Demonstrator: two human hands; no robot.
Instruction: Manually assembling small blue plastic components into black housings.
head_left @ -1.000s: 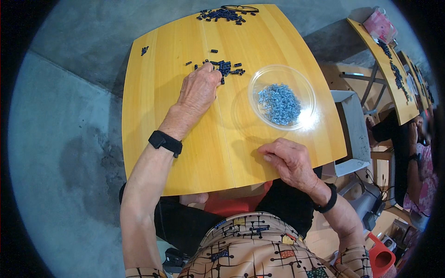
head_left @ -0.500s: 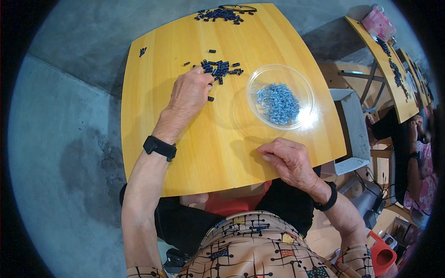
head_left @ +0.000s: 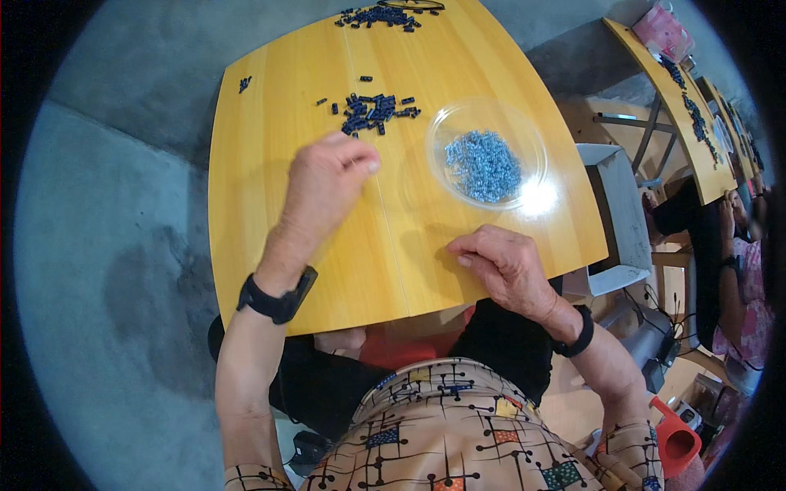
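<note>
My left hand (head_left: 329, 180) is raised just nearer than a loose pile of small dark cylindrical pieces (head_left: 372, 112). Its thumb and fingers are pinched together; whatever lies between them is too small or hidden to make out. Over the near right part of the table, my right hand (head_left: 501, 260) has thumb and forefinger closed, and its fingertips show nothing I can name. Beyond it stands a round clear plastic bowl (head_left: 532, 139), holding a heap of small shiny bluish metal parts (head_left: 485, 166).
On the yellow wooden table (head_left: 286, 196), more dark pieces (head_left: 381, 16) lie at the far edge, with a small cluster (head_left: 245, 84) at far left. A white open box (head_left: 626, 225) stands off the right edge. Another person sits at a second table (head_left: 647, 78) at right.
My left hand has drawn back from the pile toward me; a single dark piece that lay by it no longer shows. My right hand stays pinched in about the same place. The view has shifted slightly.
</note>
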